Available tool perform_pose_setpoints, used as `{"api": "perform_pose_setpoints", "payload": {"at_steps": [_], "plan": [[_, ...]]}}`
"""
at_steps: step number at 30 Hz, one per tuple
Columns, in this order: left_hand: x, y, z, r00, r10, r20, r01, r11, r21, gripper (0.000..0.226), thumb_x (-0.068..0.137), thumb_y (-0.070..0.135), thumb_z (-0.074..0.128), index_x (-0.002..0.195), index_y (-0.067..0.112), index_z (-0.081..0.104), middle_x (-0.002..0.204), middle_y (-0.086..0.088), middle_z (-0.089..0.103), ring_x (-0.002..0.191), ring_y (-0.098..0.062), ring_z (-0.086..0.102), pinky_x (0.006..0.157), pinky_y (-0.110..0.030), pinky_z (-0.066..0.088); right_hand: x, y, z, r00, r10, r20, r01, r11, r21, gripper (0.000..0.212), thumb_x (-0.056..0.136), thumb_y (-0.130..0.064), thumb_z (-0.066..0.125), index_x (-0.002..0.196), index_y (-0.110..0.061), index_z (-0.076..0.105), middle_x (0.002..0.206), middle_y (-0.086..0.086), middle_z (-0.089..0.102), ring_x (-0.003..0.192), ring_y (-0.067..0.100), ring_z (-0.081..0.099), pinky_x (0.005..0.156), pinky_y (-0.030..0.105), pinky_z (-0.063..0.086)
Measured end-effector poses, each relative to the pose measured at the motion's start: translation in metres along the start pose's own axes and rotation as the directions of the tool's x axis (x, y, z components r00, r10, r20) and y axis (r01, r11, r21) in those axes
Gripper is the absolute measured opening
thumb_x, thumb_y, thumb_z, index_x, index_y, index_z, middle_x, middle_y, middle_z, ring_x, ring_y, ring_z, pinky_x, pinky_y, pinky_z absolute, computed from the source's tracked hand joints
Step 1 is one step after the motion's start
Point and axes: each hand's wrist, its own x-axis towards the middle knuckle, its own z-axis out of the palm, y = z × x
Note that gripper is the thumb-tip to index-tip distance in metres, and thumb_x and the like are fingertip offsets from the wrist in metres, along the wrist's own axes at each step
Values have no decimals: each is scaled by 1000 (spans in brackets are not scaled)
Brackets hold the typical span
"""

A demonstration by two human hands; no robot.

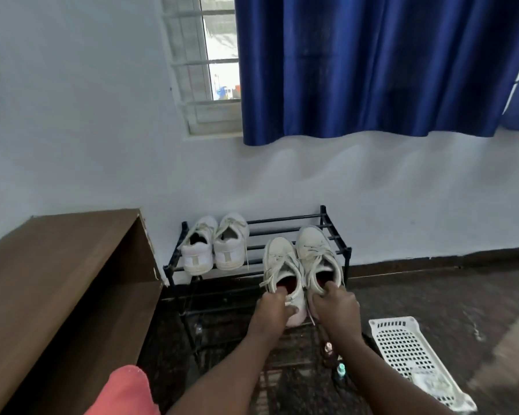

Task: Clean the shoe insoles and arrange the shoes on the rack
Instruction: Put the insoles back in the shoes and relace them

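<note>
Around your work, a brown wooden cabinet (57,265) fills the left of the frame, a blue curtain (372,64) hangs across the upper right beside a barred window (210,55), and a white perforated basket (408,348) lies on the dark floor at lower right. A couple of small bottles (340,369) stand just beside the basket, partly hidden by your right forearm. The black rack (285,218) stands against the wall at centre. A white pair of shoes (213,247) sits on the left half of its top shelf, heels toward you. Your forearms cover the rack's lower right part. Your left hand (274,307) grips the heel of one white shoe (282,265), fingers curled over the collar into the red-lined opening. Your right hand (334,307) holds the other white shoe (316,250) the same way. Both lie over the right half of the top shelf, side by side and touching, long axes running away from you, toes toward the wall. Whether their soles rest on the bars is hard to tell.
</note>
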Motion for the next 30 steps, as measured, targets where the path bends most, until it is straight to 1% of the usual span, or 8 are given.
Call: {"api": "perform_pose_setpoints", "payload": {"at_steps": [4, 8, 13, 19, 23, 26, 28, 30], "plan": [[54, 10, -15, 997, 54, -46, -52, 998, 34, 31, 86, 26, 64, 101, 2, 54, 104, -20, 62, 100, -33, 59, 73, -32, 42, 54, -20, -3, 1000, 4, 30, -5, 1000, 13, 20, 84, -17, 55, 81, 2, 59, 81, 23, 64, 77, 38, 61, 66, 36, 46], [113, 9, -15, 995, 79, -53, -78, 997, 27, 29, 85, 24, 66, 99, 1, 55, 100, -20, 61, 94, -32, 59, 73, -36, 44, 112, -27, 15, 997, 32, 64, -36, 997, 62, 4, 77, -2, 52, 73, 1, 52, 76, 24, 59, 76, 39, 60, 63, 36, 44], [184, 3, -14, 994, 83, -74, -80, 996, 42, 29, 84, 22, 67, 99, 1, 55, 100, -21, 61, 94, -33, 59, 67, -31, 37, 179, -29, 46, 994, 26, 109, -33, 997, 65, 4, 76, -3, 54, 77, -1, 56, 78, 19, 58, 75, 33, 58, 62, 29, 40], [223, -5, -3, 995, 35, -90, -37, 999, -19, 28, 81, 16, 70, 97, -2, 56, 103, -20, 57, 92, -30, 55, 74, -34, 40, 216, -20, 86, 994, -14, 106, 10, 999, 42, 16, 75, -4, 56, 88, 2, 63, 85, 21, 63, 79, 36, 61, 67, 35, 51], [228, -10, 4, 995, -26, -94, 16, 994, -105, 22, 80, 11, 71, 89, 3, 52, 100, -20, 58, 79, -21, 49, 65, -27, 37, 217, -13, 97, 988, -8, 153, 5, 1000, 15, 1, 77, -3, 52, 77, -3, 52, 74, 13, 52, 69, 31, 53, 59, 29, 38], [226, -8, 6, 996, -49, -72, 41, 994, -104, 34, 84, 11, 66, 114, 4, 52, 115, -21, 56, 96, -28, 56, 75, -28, 41, 218, -13, 92, 975, -24, 223, 33, 999, -38, 16, 82, -4, 50, 97, -4, 56, 87, 16, 58, 84, 34, 58, 65, 30, 39], [215, -1, 4, 995, -65, -71, 60, 995, -82, 52, 88, 11, 60, 135, 8, 38, 122, -22, 54, 105, -32, 56, 83, -34, 44, 216, -12, 81, 949, -68, 308, 93, 993, -67, 32, 85, -6, 50, 117, -9, 51, 101, 18, 62, 98, 34, 59, 73, 34, 44], [196, 10, 5, 992, -96, -86, 93, 995, -37, 67, 91, 15, 56, 147, 13, 18, 125, -22, 54, 107, -36, 56, 83, -39, 45, 208, -8, 62, 915, -81, 394, 118, 991, -70, 57, 88, -9, 55, 140, -19, 34, 114, 19, 61, 105, 34, 57, 82, 35, 46]]}}
